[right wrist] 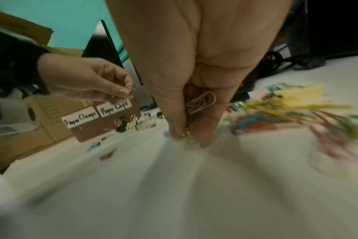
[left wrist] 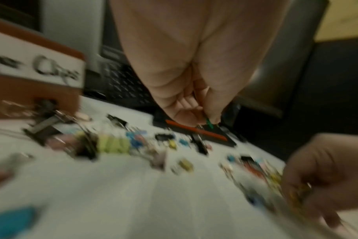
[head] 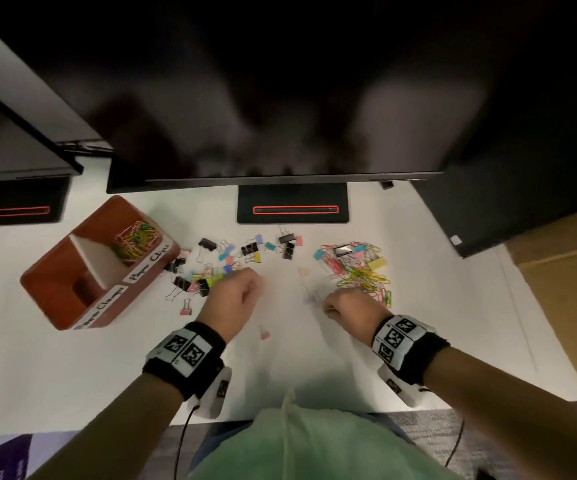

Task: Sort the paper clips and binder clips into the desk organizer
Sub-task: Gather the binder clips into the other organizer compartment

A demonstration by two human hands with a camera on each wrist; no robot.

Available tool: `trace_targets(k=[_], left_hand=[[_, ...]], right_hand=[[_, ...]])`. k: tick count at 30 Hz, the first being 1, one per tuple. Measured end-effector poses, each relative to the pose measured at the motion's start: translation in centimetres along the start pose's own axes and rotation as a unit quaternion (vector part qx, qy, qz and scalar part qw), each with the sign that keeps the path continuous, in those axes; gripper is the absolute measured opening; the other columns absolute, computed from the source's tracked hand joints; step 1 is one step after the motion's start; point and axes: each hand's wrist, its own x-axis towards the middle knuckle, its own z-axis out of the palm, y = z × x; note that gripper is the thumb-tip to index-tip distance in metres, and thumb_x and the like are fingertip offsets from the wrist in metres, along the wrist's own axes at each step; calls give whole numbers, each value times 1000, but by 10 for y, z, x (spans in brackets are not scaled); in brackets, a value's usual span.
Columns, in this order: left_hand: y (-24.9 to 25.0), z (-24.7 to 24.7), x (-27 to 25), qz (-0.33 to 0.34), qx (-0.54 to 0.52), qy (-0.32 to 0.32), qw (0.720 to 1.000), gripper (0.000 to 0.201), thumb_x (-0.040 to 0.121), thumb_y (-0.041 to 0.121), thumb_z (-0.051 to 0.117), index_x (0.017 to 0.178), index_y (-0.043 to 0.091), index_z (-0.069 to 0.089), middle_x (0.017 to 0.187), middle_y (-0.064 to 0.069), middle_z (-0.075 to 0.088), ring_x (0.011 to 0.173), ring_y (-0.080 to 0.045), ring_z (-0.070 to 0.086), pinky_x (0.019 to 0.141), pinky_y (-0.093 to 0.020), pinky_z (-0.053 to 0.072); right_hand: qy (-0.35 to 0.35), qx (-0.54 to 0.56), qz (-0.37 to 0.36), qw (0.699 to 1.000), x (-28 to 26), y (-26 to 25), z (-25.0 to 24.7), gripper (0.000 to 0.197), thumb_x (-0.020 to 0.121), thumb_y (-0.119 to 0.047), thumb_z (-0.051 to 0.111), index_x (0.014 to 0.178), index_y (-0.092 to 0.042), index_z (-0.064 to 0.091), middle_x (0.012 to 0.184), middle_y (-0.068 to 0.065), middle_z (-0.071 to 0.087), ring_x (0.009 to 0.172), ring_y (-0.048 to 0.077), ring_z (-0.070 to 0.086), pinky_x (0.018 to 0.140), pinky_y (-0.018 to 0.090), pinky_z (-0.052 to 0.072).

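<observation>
A: What does the right wrist view reveal that the head view hides?
B: A bundle of paper clips [right wrist: 200, 105] bunched inside the curled right hand [right wrist: 194, 90], fingertips touching the white desk [right wrist: 174, 194].

A: And the left hand [head: 235, 299]?
B: Fingers curled, pinching something small and green in the left wrist view; too blurred to name.

A: Where do the loose items lie?
B: Binder clips [head: 231, 258] lie just beyond the left hand; a paper-clip pile [head: 359, 268] lies beyond the right. The desk organizer [head: 96, 265], 2 labelled compartments, stands far left.
</observation>
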Motion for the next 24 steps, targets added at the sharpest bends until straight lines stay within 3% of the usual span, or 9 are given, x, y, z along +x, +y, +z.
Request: trace_targets(k=[2, 6, 9, 11, 14, 18, 20, 22, 24], left_hand=[[-16, -40, 0, -21, -9, 69, 997, 9, 83, 6, 63, 81, 14, 59, 68, 7, 60, 60, 0, 57, 58, -11, 45], [-48, -121, 0, -71, 27, 167, 983, 7, 85, 12, 63, 85, 15, 56, 75, 5, 61, 66, -7, 58, 64, -23, 51], [-70, -162, 7, -120, 63, 176, 975, 7, 85, 16, 62, 91, 13, 60, 84, 4, 62, 74, -9, 57, 70, -18, 46], [-89, -176, 16, -153, 59, 167, 972, 6, 83, 17, 66, 87, 16, 62, 81, 6, 61, 79, -12, 58, 78, -23, 46], [-114, -187, 24, -192, 28, 136, 972, 12, 82, 18, 67, 94, 15, 65, 92, 3, 66, 89, -14, 60, 88, -26, 45], [-113, -194, 9, -92, 63, 185, 976, 22, 86, 9, 59, 107, 15, 63, 111, -2, 62, 98, -15, 59, 93, -29, 47], [-104, -187, -8, -15, 52, 182, 982, 21, 87, 12, 57, 108, 16, 62, 106, 5, 57, 90, -8, 58, 82, -15, 46], [-98, -167, -25, 41, 25, 123, 991, 22, 88, 15, 58, 110, 17, 60, 105, 9, 54, 87, -3, 56, 78, -14, 47], [-101, -140, -33, 55, 23, 33, 998, 31, 89, 21, 58, 120, 20, 55, 122, 4, 52, 107, -7, 52, 97, -26, 45]], right_hand=[[25, 21, -22, 999, 9, -24, -19, 19, 91, -17, 49, 99, -10, 65, 104, 11, 64, 96, 29, 60, 85, 34, 48], [87, 55, -109, 989, 51, -109, -62, 19, 91, -15, 49, 102, -10, 64, 105, 11, 64, 97, 25, 58, 86, 32, 45], [121, 54, -159, 978, 101, -185, -84, 16, 89, -14, 52, 97, -9, 65, 100, 12, 64, 92, 28, 60, 86, 38, 49], [130, 53, -164, 976, 138, -229, -90, 11, 86, -13, 54, 89, -10, 64, 95, 11, 64, 88, 28, 59, 84, 41, 50], [107, 49, -136, 984, 181, -274, -87, 15, 86, -15, 57, 99, -11, 61, 101, 12, 64, 94, 29, 60, 86, 40, 50], [104, 123, -132, 978, 195, -280, -78, 42, 84, -22, 64, 123, -13, 52, 117, 12, 64, 105, 24, 61, 96, 35, 48], [143, 170, -160, 962, 187, -264, -74, 37, 86, -22, 61, 121, -13, 54, 117, 8, 63, 103, 18, 61, 95, 30, 48], [210, 171, -173, 947, 174, -238, -68, 24, 88, -23, 59, 110, -14, 59, 109, 3, 62, 94, 13, 58, 88, 26, 49], [250, 137, -150, 947, 162, -209, -54, 20, 88, -26, 59, 104, -15, 60, 103, 2, 60, 91, 13, 53, 86, 31, 48]])
